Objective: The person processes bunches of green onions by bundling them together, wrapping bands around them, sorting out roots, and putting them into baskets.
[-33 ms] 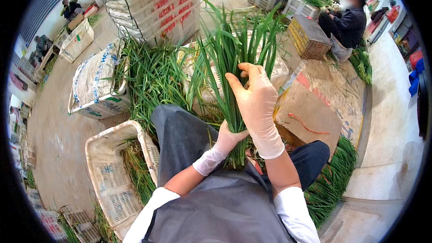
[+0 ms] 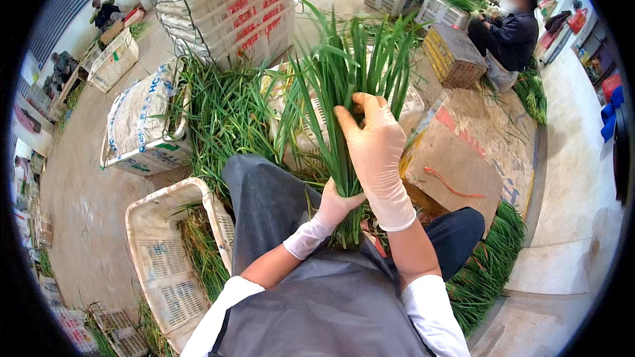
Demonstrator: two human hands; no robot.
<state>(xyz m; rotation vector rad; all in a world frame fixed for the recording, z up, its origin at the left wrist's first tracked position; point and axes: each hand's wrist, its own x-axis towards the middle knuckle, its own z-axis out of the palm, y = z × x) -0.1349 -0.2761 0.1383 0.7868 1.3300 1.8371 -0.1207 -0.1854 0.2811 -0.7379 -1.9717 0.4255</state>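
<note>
A bunch of garlic chives stands upright above my lap, its long flat green leaves fanning out at the top. My left hand, in a thin whitish glove, is wrapped round the lower part of the bunch, the stem ends showing beneath it. Against the upper leaves is my right hand, gloved too, its thumb and curved fingers apart. Some of its fingertips are hidden among the leaves. A heap of loose chives lies ahead and to the left, beside a white crate just beyond the bunch.
An open whitish plastic crate holding some leaves stands at my left. Farther off are a covered crate and a tall stack of crates. At my right lie cardboard and more chives. A co-worker sits far right.
My right hand has shifted slightly, and its thumb and fingers have come a little nearer each other. The upper leaves have spread slightly to the right. My left hand has not moved.
</note>
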